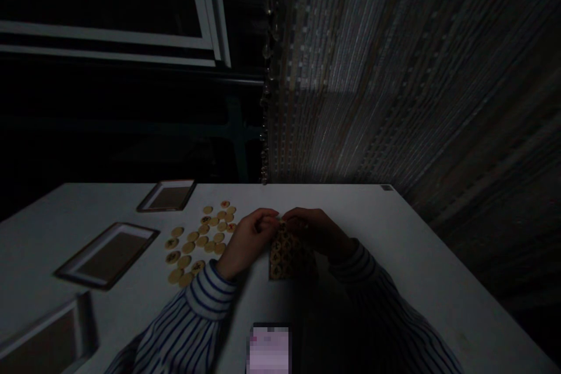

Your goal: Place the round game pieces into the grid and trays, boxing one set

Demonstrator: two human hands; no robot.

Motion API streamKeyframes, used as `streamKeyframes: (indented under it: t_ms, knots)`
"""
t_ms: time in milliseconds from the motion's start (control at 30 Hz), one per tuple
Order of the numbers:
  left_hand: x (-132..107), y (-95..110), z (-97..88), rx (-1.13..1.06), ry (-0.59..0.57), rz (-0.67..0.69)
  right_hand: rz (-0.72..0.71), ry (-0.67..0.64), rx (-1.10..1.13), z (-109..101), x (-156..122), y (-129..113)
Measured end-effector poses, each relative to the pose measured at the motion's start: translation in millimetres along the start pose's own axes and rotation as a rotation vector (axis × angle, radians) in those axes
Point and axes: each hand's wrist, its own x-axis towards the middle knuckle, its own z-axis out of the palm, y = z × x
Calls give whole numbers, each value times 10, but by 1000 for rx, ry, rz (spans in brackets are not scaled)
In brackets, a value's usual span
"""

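Observation:
In the head view a small box [293, 274] holds rows of round Chinese chess pieces [287, 256] with characters on top. My left hand [250, 239] is at the box's far left corner, its fingers curled and thumb close to the index finger. Over the far right part of the box arches my right hand [318, 231], fingers bent down toward the pieces. The fingertips of both hands nearly meet at the far edge. Whatever they pinch there is too dark and hidden to make out. Left of my left hand lie several loose Chinese chess pieces [193, 236], some face up, others blank side up.
Three shallow framed trays [109, 256] stand along the left of the white table [385, 304]. A phone [269, 350] with a blurred screen lies at the near edge. A string curtain [342, 70] hangs behind the table on the right. The room is dim.

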Motion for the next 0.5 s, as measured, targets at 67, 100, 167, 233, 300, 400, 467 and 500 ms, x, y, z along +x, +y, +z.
streamKeyframes:
  t_ms: [67, 100, 167, 233, 300, 400, 467, 500]
  knots:
    - [1, 0, 3, -17, -5, -4, -17, -4, 13, 6, -1, 5]
    - [1, 1, 5, -25, -6, -5, -26, -8, 19, 8, -1, 7]
    - [0, 3, 10, -37, -8, -7, -41, -5, 20, 10, -1, 9]
    - [0, 4, 16, -47, -2, -8, -48, 7, 3, 10, 0, 11]
    - [1, 0, 19, -53, 4, -16, -52, 26, -37, 9, 2, 14]
    - [6, -14, 14, -50, 22, -31, -66, 63, -134, 16, 8, 22]
    - [8, -17, 8, -39, 42, -36, -92, 82, -191, 28, 13, 27]
    - [8, -14, 5, -31, 53, -39, -110, 87, -213, 35, 15, 28]
